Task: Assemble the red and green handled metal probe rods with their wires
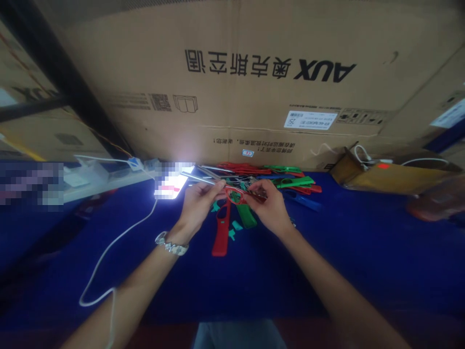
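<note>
In the middle of the table, my left hand (196, 202) pinches the front of a red long-necked lighter (235, 190) between thumb and fingers. A thin metal tube (200, 179) points up and left from that grip. My right hand (271, 206) has its fingers closed on the lighter's other end, which they partly hide. Below the hands lie a red lighter casing (220, 237) and a green lighter casing (247, 216). Small teal plastic pieces (237, 225) are scattered beside them.
Behind my hands is a pile of red lighter casings (250, 168), with a green casing (296, 182) and a blue casing (301, 199) at its right. A bright phone (174, 184) with a white cable (103, 257) lies left. A large cardboard box (232, 29) stands behind.
</note>
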`<state>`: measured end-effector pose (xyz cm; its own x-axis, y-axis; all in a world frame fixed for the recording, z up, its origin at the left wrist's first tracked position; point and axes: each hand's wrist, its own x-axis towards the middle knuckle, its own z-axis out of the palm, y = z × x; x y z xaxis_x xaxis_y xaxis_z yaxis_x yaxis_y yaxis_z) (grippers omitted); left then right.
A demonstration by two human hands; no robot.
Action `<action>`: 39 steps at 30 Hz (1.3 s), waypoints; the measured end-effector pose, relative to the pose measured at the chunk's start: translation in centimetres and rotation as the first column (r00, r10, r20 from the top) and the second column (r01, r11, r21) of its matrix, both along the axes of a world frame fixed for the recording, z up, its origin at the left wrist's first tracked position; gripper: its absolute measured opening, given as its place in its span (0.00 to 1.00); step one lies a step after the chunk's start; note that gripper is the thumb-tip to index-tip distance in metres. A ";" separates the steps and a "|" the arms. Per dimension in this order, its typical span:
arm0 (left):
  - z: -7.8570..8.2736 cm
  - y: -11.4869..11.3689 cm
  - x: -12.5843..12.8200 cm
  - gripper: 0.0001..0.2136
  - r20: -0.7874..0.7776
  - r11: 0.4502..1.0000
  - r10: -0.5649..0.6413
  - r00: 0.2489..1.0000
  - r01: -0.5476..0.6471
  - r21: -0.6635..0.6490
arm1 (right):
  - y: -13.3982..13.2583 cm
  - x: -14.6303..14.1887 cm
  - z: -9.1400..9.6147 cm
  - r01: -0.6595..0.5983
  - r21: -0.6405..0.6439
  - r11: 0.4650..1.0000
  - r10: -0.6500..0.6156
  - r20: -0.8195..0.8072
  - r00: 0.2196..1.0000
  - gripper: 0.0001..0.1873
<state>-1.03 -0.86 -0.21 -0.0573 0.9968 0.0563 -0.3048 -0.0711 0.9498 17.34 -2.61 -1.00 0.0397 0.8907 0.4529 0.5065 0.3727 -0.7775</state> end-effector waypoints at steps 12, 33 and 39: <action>-0.2 -0.1 0.0 0.17 -0.047 0.996 -0.085 0.995 0.086 0.015 | -0.4 0.2 0.8 -0.218 -0.055 0.974 0.214 -0.064 0.975 0.11; 0.5 -0.3 0.1 0.19 -0.046 0.999 -0.036 0.998 0.034 -0.034 | -0.4 0.0 -0.7 -0.248 -0.112 0.962 0.257 0.066 0.964 0.07; 0.3 -0.4 0.1 0.19 -0.035 1.000 0.015 0.999 -0.015 0.007 | -0.5 -0.2 -0.8 -0.153 -0.045 0.987 0.157 0.108 0.982 0.07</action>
